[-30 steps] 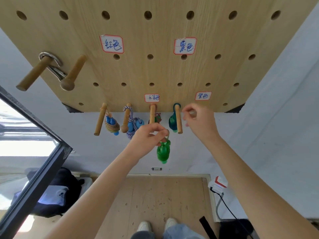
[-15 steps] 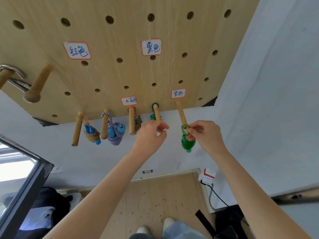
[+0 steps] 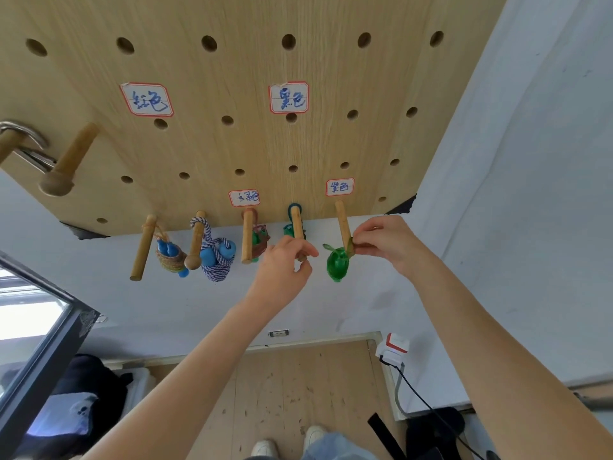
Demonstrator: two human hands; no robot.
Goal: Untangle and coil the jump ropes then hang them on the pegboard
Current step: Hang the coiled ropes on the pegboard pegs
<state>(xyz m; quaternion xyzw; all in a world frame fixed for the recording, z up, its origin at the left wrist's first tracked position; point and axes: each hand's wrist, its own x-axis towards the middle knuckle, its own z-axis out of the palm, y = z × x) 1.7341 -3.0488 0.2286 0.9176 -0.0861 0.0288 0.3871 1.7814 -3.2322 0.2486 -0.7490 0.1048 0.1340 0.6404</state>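
Observation:
A wooden pegboard [image 3: 252, 61] with paper labels fills the top of the view. Along its lower edge several pegs carry coiled ropes: a tan one with blue handles [image 3: 170, 255], a blue-and-white one [image 3: 217, 257], a brown one with green handles [image 3: 258, 242], a teal one [image 3: 293, 214]. A green coiled jump rope [image 3: 336, 264] hangs at the tip of the rightmost peg [image 3: 342, 224]. My right hand [image 3: 386, 242] pinches its loop at that peg. My left hand [image 3: 287, 260] is just left of it, fingers loosely curled, holding nothing, in front of the teal rope's peg.
Two large pegs with a metal hook [image 3: 26, 141] stick out at upper left. A white wall [image 3: 530, 194] rises on the right. Below are a wooden floor [image 3: 298, 393], a power strip with a black cable [image 3: 393, 348], dark bags [image 3: 83, 390] and a glass pane [image 3: 30, 327].
The green rope passed from my left hand to my right and went from below the middle pegs to the tip of the rightmost peg. My left hand let go and stays nearby.

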